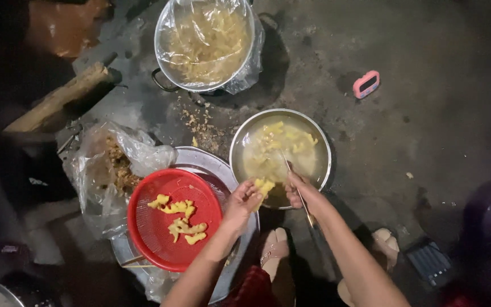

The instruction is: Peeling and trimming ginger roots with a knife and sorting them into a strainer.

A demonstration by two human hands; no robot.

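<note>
Feet: two sandalled feet (pixel 275 245) at 6 o'clock on the dark floor (pixel 427 131), between the forearms.
Left hand: left hand (pixel 242 200) just left of centre, fingers curled shut around a yellow chicken foot (pixel 264 186); the piece sticks out past the fingertips, over the near rim of the steel bowl.
Right hand: right hand (pixel 298 187) touching the same piece from the right, fingers closed round a thin knife (pixel 295 183); the blade points to 11 o'clock over the bowl, the handle runs back along the forearm.
Steel bowl: round steel bowl (pixel 324 149) at centre, holding cloudy water and a heap of pale yellow pieces.
Red strainer: red plastic strainer (pixel 150 227) at 8 o'clock from the hands, resting on a wide metal tray (pixel 211 165); several yellow cut pieces (pixel 180 219) lie in it, well apart from the bowl.
Plastic bag: clear bag (pixel 95 176) at 9 o'clock, touching the strainer's far edge, with brownish scraps inside.
Scraps: small trimmings (pixel 203 125) on the floor between tray and pot.
Pot: large pot (pixel 163 57) at 12 o'clock, lined with clear plastic, full of yellow pieces.
Timer: small pink timer (pixel 366 84) at 1 o'clock, alone on the floor.
Wood: length of wood (pixel 58 96) at 10 o'clock, lying tilted.
</note>
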